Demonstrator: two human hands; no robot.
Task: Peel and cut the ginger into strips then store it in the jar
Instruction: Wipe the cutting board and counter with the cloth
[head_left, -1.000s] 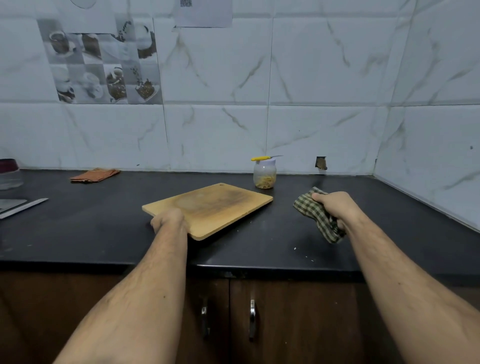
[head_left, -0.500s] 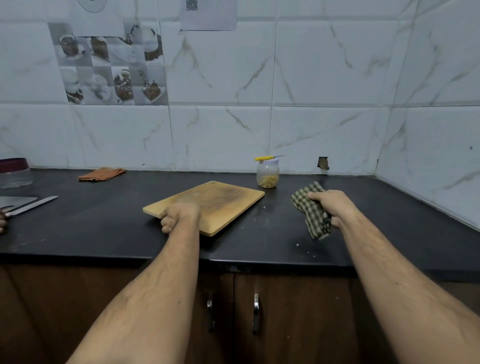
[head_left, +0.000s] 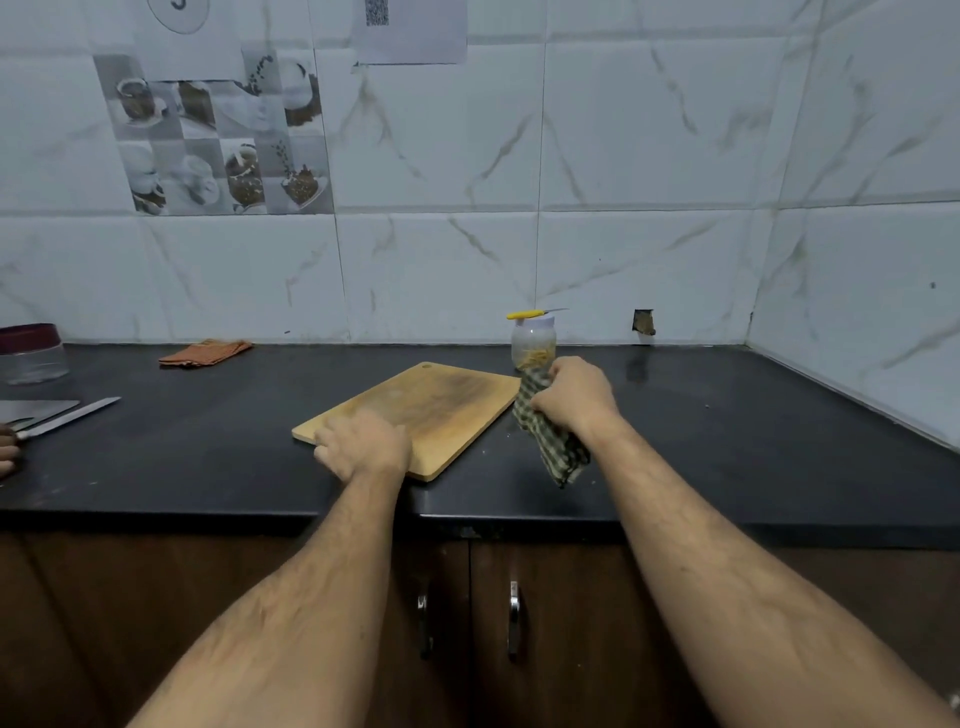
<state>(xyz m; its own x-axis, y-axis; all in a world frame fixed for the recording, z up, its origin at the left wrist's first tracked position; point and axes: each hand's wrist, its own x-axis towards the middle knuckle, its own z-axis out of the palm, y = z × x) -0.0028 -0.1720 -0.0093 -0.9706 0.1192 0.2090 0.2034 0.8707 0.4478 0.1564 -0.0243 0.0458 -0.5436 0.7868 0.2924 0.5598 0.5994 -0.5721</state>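
Left hand (head_left: 363, 447) grips the cutting board (head_left: 426, 410) — right hand (head_left: 576, 397) clutches the checked cloth (head_left: 556, 452).

Both bare forearms are stretched forward. The left hand (head_left: 363, 447) is laid palm down with fingers loosely curled. The right hand (head_left: 574, 397) is closed into a fist, knuckles up.

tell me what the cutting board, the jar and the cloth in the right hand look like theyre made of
Cutting board: looks like wood or bamboo, matte tan with a darker worn patch in the middle.
Jar: clear, so plastic or glass, I cannot tell which; yellowish strips show through its wall.
Cloth: woven fabric in a green and pale check, hanging limp and creased from the right hand.
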